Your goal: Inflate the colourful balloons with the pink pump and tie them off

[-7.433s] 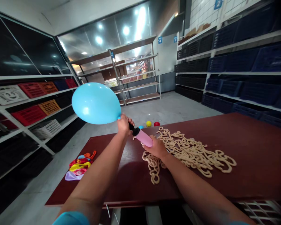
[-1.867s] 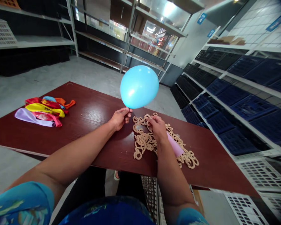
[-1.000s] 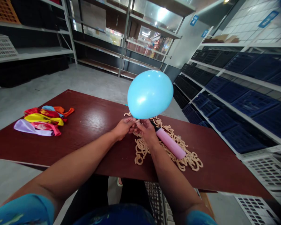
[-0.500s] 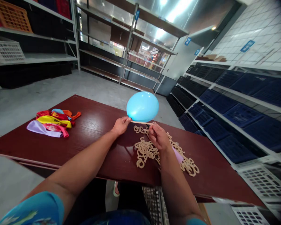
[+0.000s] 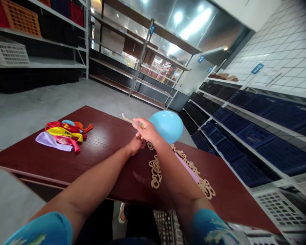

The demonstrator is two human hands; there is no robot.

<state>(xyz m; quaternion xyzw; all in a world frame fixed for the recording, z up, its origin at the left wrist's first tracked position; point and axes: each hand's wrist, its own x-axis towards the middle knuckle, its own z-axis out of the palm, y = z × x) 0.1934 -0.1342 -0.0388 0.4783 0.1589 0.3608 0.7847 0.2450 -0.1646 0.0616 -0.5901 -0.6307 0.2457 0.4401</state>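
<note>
An inflated light-blue balloon stands out beyond my hands, above the far edge of the table. My left hand is closed at the balloon's neck, which my other hand partly hides. Crossing over it, my right hand pinches a beige rubber band, whose free end sticks out to the left. Beneath my right forearm, a pile of beige rubber bands lies on the dark red table, with a flat lilac piece among them.
Several limp balloons in lilac, yellow, red, blue and orange lie at the table's left. Metal shelving stands behind. Dark blue crates line the right-hand rack, and a white crate sits on the left shelf.
My right hand has moved left and up across my left hand, carrying the rubber band around by the balloon's neck. The balloon now appears further right and slightly lower.
</note>
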